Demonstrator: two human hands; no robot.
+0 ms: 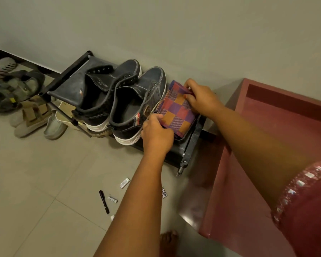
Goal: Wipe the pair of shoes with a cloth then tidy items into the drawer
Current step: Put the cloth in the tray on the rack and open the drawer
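Both my hands, left hand (156,134) and right hand (202,100), pinch the cloth (176,110) | risk: folds slipping loose, cloth dropping beside the shoe (135,108) at my left.

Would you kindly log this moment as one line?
left hand: grips cloth | right hand: grips cloth | shoes: on rack

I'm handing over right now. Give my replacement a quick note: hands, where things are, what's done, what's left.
Left hand: grips the near edge of the folded purple, orange and red checked cloth.
Right hand: pinches its far edge.
The cloth lies on the dark shoe rack, right of the pair of black high-top sneakers.
Whether the sneakers are wiped cannot be told.
Left: black marker and small silver packets lie on the tiled floor; maroon drawer is open at right.
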